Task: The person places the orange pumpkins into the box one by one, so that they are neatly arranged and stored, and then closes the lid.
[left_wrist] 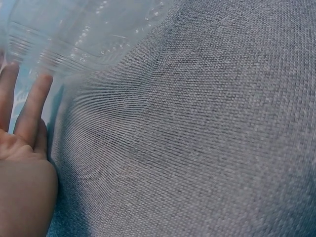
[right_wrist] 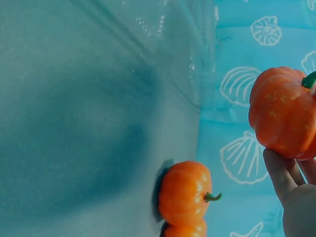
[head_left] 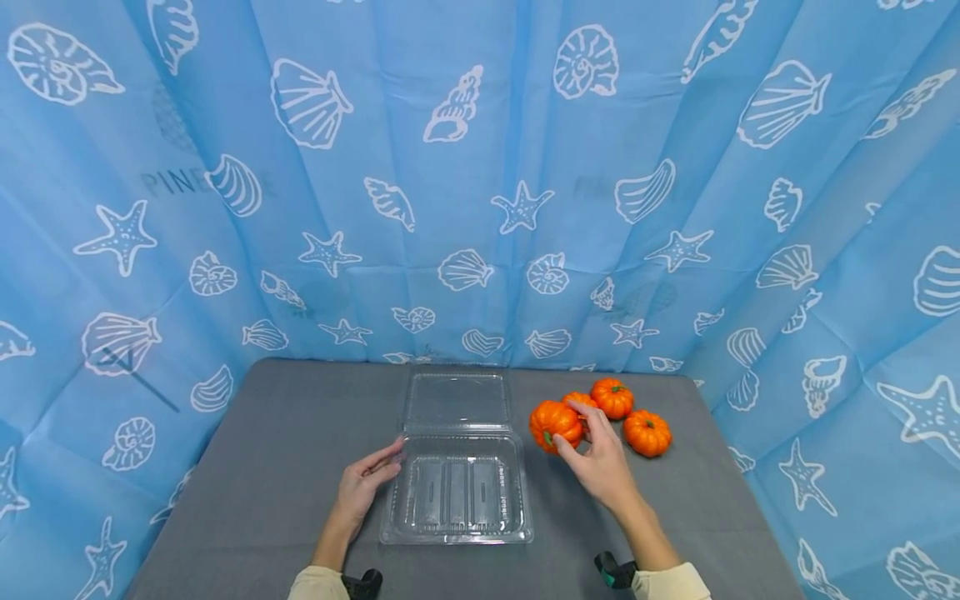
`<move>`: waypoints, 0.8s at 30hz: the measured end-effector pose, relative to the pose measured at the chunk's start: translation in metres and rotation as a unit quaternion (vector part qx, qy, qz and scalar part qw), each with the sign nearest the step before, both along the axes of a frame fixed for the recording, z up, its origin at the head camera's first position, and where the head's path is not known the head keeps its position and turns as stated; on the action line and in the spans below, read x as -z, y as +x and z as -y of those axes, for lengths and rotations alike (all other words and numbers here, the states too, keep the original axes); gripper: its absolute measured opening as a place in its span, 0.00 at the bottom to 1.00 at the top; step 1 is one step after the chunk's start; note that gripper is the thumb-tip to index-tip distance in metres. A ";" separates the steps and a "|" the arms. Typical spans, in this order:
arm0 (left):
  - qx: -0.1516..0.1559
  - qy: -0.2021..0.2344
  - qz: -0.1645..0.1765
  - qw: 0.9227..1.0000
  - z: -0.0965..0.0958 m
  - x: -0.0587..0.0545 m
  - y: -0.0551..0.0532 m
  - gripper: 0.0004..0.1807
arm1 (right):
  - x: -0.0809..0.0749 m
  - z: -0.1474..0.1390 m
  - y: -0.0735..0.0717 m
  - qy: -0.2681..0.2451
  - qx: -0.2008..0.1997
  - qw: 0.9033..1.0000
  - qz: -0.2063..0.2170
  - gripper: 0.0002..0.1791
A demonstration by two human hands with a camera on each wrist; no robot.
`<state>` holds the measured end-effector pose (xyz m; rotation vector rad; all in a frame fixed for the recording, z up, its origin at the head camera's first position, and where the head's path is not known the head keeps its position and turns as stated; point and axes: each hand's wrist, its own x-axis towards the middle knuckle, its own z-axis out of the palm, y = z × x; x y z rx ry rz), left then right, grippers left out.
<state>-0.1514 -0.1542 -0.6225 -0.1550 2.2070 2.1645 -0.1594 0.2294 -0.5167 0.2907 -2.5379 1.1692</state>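
Note:
My right hand (head_left: 603,467) grips a small orange pumpkin (head_left: 553,423) between thumb and fingers, its green stem tilted toward me. In the right wrist view that pumpkin (right_wrist: 281,116) is held up off the table. To the left lies a clear plastic clamshell box (head_left: 453,533), its lid (head_left: 457,400) folded back flat toward the curtain. Beside the box's left wall is my left hand (head_left: 362,487), fingers fairly straight and fingertips right at the rim. The left wrist view has these extended fingers (left_wrist: 33,106) against the clear plastic (left_wrist: 94,42).
Three more pumpkins rest on the grey tabletop (head_left: 300,450) at the right: one (head_left: 579,400) partly behind the held one, one (head_left: 612,398) farther back, one (head_left: 647,433) rightmost. A blue shell-patterned curtain (head_left: 465,208) encloses the table's back and sides.

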 end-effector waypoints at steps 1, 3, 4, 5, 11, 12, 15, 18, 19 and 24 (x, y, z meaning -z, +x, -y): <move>0.000 -0.001 0.001 1.000 0.000 0.000 0.000 0.22 | -0.001 0.002 0.000 -0.002 -0.004 1.000 0.000 0.32; 0.001 -0.002 0.002 1.000 -0.001 0.000 0.000 0.22 | -0.002 0.005 0.001 -0.001 -0.012 1.000 -0.004 0.32; 0.001 -0.002 0.002 1.000 -0.001 0.000 0.000 0.22 | -0.003 0.007 0.002 0.000 -0.015 1.000 -0.004 0.32; 0.001 -0.001 0.002 1.000 -0.001 0.000 0.001 0.22 | -0.003 0.009 0.002 0.003 -0.020 1.000 -0.005 0.32; 0.005 -0.006 -0.003 1.000 -0.001 0.001 0.000 0.22 | -0.005 0.020 0.006 0.017 -0.040 0.999 -0.012 0.32; 0.005 -0.008 -0.002 1.000 0.000 0.001 0.000 0.23 | -0.005 0.022 0.006 0.017 -0.041 0.999 -0.011 0.32; 0.004 -0.015 0.000 1.000 0.000 0.001 0.001 0.23 | -0.004 0.027 0.008 0.016 -0.053 0.998 -0.009 0.32; 0.001 -0.019 0.004 1.000 0.001 0.000 0.002 0.22 | -0.001 0.030 0.009 0.016 -0.068 0.998 -0.008 0.33; 0.002 -0.017 0.005 1.000 0.002 0.000 0.002 0.22 | 0.000 0.032 0.009 0.015 -0.073 0.997 -0.008 0.33; 0.007 -0.010 0.008 1.000 0.001 0.000 0.001 0.23 | 0.006 0.036 0.014 0.004 -0.096 0.995 -0.002 0.35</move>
